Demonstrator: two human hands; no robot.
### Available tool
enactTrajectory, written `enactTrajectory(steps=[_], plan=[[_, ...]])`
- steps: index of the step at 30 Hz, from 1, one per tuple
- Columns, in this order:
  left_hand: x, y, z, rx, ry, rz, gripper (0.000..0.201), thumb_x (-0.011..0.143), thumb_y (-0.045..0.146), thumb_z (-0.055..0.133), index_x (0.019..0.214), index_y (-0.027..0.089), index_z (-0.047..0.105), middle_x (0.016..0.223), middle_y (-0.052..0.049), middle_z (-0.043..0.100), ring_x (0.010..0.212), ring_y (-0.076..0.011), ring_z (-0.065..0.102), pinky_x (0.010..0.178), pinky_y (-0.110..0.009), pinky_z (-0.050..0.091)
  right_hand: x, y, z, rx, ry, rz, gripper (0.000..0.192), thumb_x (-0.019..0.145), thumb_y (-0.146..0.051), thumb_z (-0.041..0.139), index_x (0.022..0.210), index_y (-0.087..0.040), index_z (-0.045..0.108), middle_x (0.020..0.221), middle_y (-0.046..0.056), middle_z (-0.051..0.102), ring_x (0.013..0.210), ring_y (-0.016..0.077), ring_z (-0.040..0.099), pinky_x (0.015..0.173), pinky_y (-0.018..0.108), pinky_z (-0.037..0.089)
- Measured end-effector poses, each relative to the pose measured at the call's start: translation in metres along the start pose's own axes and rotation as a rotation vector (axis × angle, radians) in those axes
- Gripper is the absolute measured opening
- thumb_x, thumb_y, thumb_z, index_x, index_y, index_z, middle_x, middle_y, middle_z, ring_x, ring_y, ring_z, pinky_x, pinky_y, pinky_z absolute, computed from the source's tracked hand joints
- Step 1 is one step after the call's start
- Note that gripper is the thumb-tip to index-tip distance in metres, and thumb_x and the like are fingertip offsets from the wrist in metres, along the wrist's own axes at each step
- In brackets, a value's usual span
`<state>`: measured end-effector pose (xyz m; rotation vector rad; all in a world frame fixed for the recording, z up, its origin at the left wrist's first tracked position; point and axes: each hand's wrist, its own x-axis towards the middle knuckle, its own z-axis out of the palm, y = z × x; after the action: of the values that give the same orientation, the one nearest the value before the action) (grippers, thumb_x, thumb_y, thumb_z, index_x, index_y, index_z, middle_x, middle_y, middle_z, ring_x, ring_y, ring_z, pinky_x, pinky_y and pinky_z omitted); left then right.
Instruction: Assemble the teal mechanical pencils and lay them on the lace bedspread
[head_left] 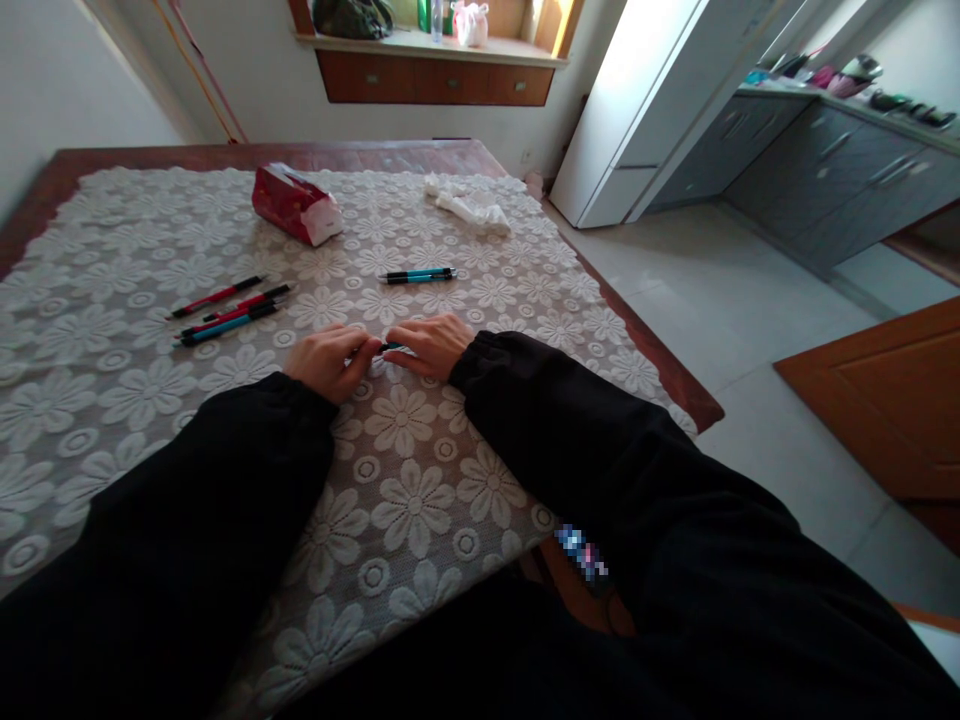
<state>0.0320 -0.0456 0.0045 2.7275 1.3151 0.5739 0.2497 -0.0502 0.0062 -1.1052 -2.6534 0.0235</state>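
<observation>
The desk (60, 165) is the largest item: a dark wooden top covered almost entirely by a white lace cloth (420, 500) with a flower pattern. Both black sleeves reach across it from the near edge.

On the far side of the cloth lies a red tissue pack (294, 204), tipped on its side, with a crumpled white tissue (471, 208) well apart to its right.

Pens lie in two groups. Left group (225, 310): four pens, red and teal, lying roughly parallel. Centre pair (417, 275): two teal pens side by side, just beyond the hands.

The left hand (328, 360) and the right hand (429, 345) meet at the middle of the cloth, knuckles up, resting on the surface. Between them sits one pen (391, 347), of which only a short dark-and-teal section shows. Each grip is closed on one end of this pen; the fingertips are hidden, so the exact hold cannot be read.

Progress, as a judgement: the work appears to be pen by pen. One pen is in hand at the centre. Six lie on the cloth, but the picture does not show which group is finished and which awaits handling, nor whether the held pen is being pulled apart or pushed together.
</observation>
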Motion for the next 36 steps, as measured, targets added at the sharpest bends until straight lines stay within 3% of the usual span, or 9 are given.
enactTrajectory(steps=[2,6,9,14,19,24,29,33,36], plan=[[0.0005,-0.0002,-0.0006,0.012,-0.011,0.023,0.042,0.097,0.044,0.035,0.079,0.021,0.066,0.079,-0.006,0.069,0.085,-0.0218,0.064,0.076,-0.031,0.048,0.0007,0.0005,-0.0001,-0.013,-0.026,0.008,0.039,0.104,-0.046,0.03,0.11,-0.021,0.06,0.101,0.004,0.067,0.08,0.0152,0.058,0.06,0.026,0.027],[0.0009,0.0,-0.001,-0.088,-0.03,-0.047,0.037,0.096,0.043,0.037,0.103,0.021,0.066,0.08,-0.003,0.071,0.079,-0.0204,0.066,0.074,-0.029,0.049,0.0013,0.0023,0.0013,0.0,-0.02,0.006,0.032,0.105,-0.037,0.031,0.116,-0.024,0.058,0.105,0.003,0.067,0.08,0.0143,0.058,0.06,0.027,0.026],[0.0005,0.0009,-0.0011,-0.127,-0.047,-0.082,0.036,0.096,0.042,0.037,0.11,0.021,0.063,0.077,-0.002,0.071,0.073,-0.0185,0.065,0.071,-0.028,0.048,0.0008,0.003,0.0025,0.0,-0.002,0.007,0.033,0.105,-0.036,0.031,0.113,-0.022,0.06,0.102,0.004,0.066,0.08,0.0139,0.057,0.061,0.026,0.026],[-0.0001,0.002,-0.0007,-0.057,0.029,-0.048,0.029,0.09,0.046,0.052,0.1,0.023,0.066,0.089,-0.004,0.07,0.084,-0.0216,0.064,0.076,-0.031,0.049,0.0002,0.0025,0.002,0.034,0.019,0.038,0.034,0.105,-0.038,0.032,0.108,-0.02,0.061,0.1,0.004,0.064,0.077,0.013,0.054,0.06,0.026,0.025],[0.0001,0.0007,-0.0002,0.047,0.036,-0.056,0.04,0.098,0.043,0.036,0.085,0.02,0.067,0.088,-0.007,0.068,0.088,-0.0233,0.063,0.074,-0.032,0.047,-0.0003,0.0022,0.0018,0.047,0.025,0.054,0.033,0.104,-0.031,0.03,0.106,-0.019,0.06,0.098,0.005,0.064,0.076,0.0138,0.054,0.061,0.027,0.027],[0.0003,0.0004,-0.0013,0.003,-0.054,-0.052,0.041,0.097,0.044,0.033,0.091,0.021,0.066,0.083,-0.005,0.069,0.078,-0.0211,0.064,0.069,-0.03,0.045,-0.0018,0.0027,0.0009,0.05,-0.001,0.002,0.032,0.101,-0.027,0.032,0.122,-0.023,0.055,0.106,0.004,0.065,0.077,0.0147,0.057,0.061,0.027,0.027],[-0.0017,0.0014,-0.0022,-0.082,-0.067,-0.159,0.037,0.098,0.044,0.033,0.106,0.023,0.063,0.067,0.001,0.067,0.061,-0.0186,0.062,0.062,-0.028,0.042,-0.0023,0.0029,-0.0007,0.006,-0.008,0.007,0.032,0.1,-0.026,0.032,0.118,-0.022,0.059,0.103,0.005,0.065,0.076,0.0145,0.056,0.059,0.028,0.026],[-0.0012,0.0011,0.0,-0.079,0.009,-0.119,0.031,0.088,0.048,0.053,0.105,0.023,0.063,0.084,-0.002,0.071,0.073,-0.0196,0.064,0.068,-0.029,0.046,-0.0018,0.004,0.0016,0.028,0.007,0.03,0.031,0.1,-0.027,0.033,0.115,-0.021,0.06,0.102,0.005,0.065,0.076,0.0146,0.055,0.059,0.028,0.026],[0.0009,0.002,-0.0005,-0.035,0.044,-0.072,0.031,0.091,0.046,0.048,0.093,0.022,0.067,0.09,-0.006,0.069,0.088,-0.0226,0.064,0.077,-0.032,0.047,-0.0015,0.0044,0.0025,0.036,0.016,0.029,0.032,0.1,-0.028,0.033,0.114,-0.021,0.06,0.103,0.005,0.065,0.077,0.0146,0.056,0.059,0.028,0.026]])
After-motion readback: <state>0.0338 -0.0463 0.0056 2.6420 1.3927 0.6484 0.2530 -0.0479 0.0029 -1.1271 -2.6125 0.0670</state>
